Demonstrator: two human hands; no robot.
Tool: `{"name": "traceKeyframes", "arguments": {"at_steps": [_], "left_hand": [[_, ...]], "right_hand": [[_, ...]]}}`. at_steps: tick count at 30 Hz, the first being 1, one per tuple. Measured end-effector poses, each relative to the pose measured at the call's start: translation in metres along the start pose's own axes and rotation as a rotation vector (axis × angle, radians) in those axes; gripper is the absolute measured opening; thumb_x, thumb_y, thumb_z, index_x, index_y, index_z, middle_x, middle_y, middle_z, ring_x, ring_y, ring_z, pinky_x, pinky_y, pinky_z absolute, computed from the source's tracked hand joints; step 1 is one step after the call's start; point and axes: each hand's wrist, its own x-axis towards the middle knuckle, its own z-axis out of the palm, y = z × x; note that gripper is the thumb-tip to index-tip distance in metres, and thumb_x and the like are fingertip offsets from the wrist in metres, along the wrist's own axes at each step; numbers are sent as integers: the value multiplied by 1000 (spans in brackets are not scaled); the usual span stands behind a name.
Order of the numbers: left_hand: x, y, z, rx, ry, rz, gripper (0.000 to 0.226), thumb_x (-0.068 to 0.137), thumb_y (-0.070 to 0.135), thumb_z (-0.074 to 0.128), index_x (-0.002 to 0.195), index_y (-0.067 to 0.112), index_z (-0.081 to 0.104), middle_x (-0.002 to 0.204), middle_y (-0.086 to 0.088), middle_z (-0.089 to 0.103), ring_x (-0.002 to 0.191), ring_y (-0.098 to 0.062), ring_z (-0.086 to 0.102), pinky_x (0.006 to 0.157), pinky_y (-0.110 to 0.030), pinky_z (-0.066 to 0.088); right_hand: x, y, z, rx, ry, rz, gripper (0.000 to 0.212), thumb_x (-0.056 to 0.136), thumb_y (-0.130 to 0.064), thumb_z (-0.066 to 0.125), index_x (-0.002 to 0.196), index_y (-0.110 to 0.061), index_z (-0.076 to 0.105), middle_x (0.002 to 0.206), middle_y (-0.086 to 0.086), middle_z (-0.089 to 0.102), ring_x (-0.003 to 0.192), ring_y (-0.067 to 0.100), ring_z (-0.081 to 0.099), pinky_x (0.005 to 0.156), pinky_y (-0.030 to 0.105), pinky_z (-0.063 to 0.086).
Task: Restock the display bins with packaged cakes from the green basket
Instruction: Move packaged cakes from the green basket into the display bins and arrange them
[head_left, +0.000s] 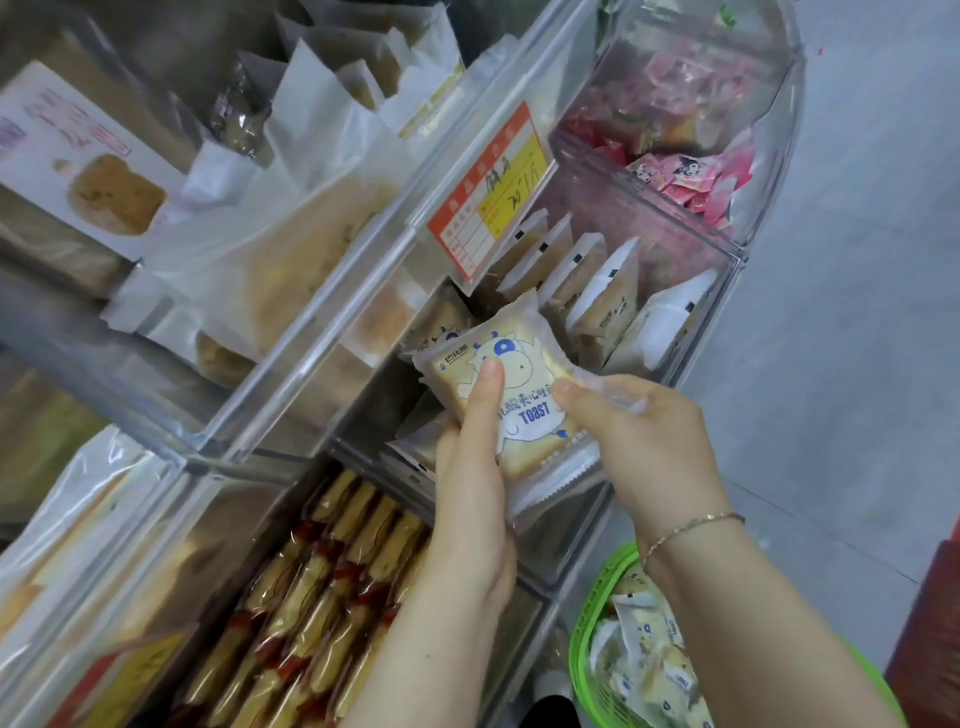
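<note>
At the centre of the frame both hands hold one packaged cake (511, 387) just above the open clear bin (722, 291). The pack is a frosted, see-through pouch with crimped ends, showing a pale golden square of toast inside; its front carries a white cartoon cow with blue horns and ears, a line of blue characters and the word TOAST in blue. It is tilted, its top edge pointing to the upper left. The left hand (475, 493) grips it from below, thumb pressed flat on the cow print and fingers curled behind. The right hand (644, 447) pinches the pack's right edge between thumb and fingers; a thin gold bracelet (691, 527) sits on that wrist.

Behind the pack, the bin holds a row of like pouches (582, 280) standing on edge, under an orange and yellow price tag (491, 192). At the lower right, the green basket (597, 613) holds more of the same packs.
</note>
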Motion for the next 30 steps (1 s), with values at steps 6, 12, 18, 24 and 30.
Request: {"name": "traceKeyframes", "arguments": {"at_steps": [6,12,18,24,30], "left_hand": [[17,13,-10,-91,-95,-101,25,81,36,67,94,17,78,100,-11,74,89,-22,72,75,-33,59],[37,5,-2,-237,216,-101,53,73,28,80,120,17,57,98,-9,74,88,-26,72,86,-47,55],[57,15,-4,-80,211,-261,10,75,1,66,81,4,73,72,-12,73,64,-26,71,69,-40,59],[89,26,-16,154,404,-53,27,78,-13,54,99,1,63,78,-13,68,68,-22,66,40,-19,46],[118,27,-22,495,511,-127,29,92,8,52,121,9,56,117,-9,61,109,-24,56,98,-36,46]], "right_hand": [[-4,-1,19,-457,34,-160,25,82,-41,65,96,-21,62,115,4,54,108,21,51,94,30,41],[-5,9,41,522,-102,512,55,78,-22,73,127,-11,51,117,11,66,103,23,66,83,35,55],[57,40,56,424,-56,599,55,69,2,54,124,3,51,115,27,62,102,37,64,93,48,50],[90,56,81,411,-34,578,65,61,1,58,125,-2,50,115,21,62,99,37,64,88,45,53],[114,46,94,133,-4,498,49,80,-1,52,128,0,46,87,7,53,68,18,50,54,23,42]]}}
